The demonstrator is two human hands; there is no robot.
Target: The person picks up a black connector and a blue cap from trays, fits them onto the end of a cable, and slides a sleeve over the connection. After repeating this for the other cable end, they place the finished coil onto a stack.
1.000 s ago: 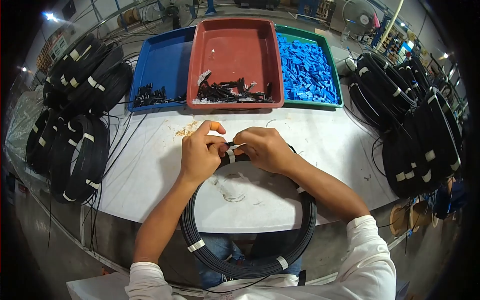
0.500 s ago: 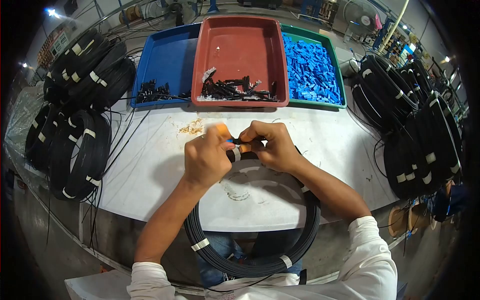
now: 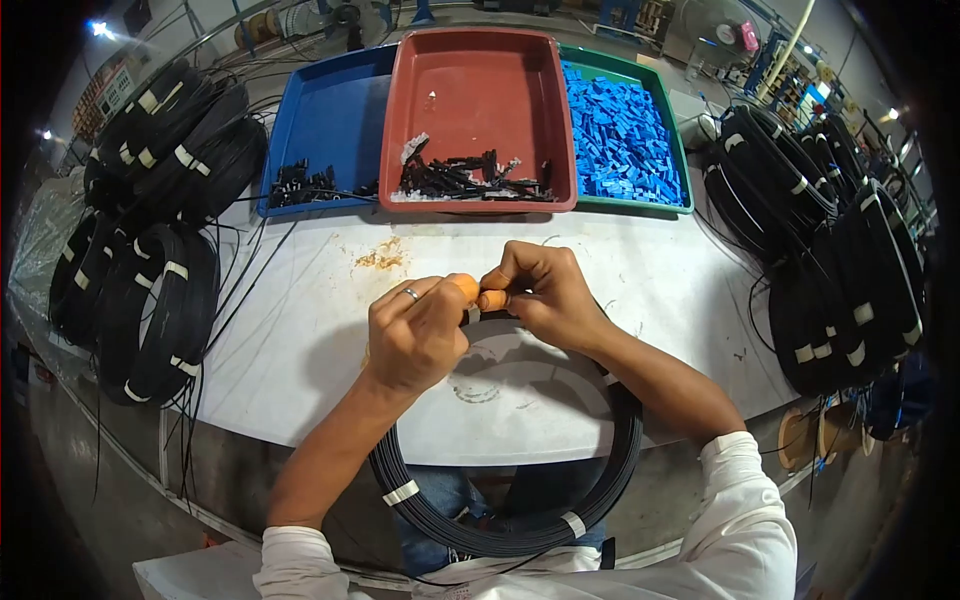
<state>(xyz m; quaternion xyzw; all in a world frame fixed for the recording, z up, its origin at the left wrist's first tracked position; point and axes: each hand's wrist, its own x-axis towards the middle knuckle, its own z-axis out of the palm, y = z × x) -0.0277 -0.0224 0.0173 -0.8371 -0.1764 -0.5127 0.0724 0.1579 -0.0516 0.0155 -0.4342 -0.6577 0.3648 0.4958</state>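
Note:
My left hand [image 3: 415, 325], with a ring and an orange finger cover [image 3: 464, 287], is closed in a pinch. My right hand [image 3: 545, 295] is closed too, its orange-covered finger [image 3: 492, 300] meeting the left fingertips. What lies between them is now mostly hidden; half a second ago a small blue piece showed at the left fingers and a black cable end at the right. Just under both hands runs the top of a black cable coil [image 3: 505, 540], bound with white tape [image 3: 402, 493], which hangs over the near table edge against the lap.
Across the table's [image 3: 300, 330] back stand a blue tray [image 3: 335, 110] with black pieces, a red tray [image 3: 480, 90] with black scraps, and a green tray [image 3: 684, 165] with blue pieces [image 3: 620, 130]. Taped cable coils are heaped at left [image 3: 165, 300] and right [image 3: 850, 290].
My left hand has turned and its fingers have come down over the joint between the hands, covering the blue piece. My right hand has barely moved.

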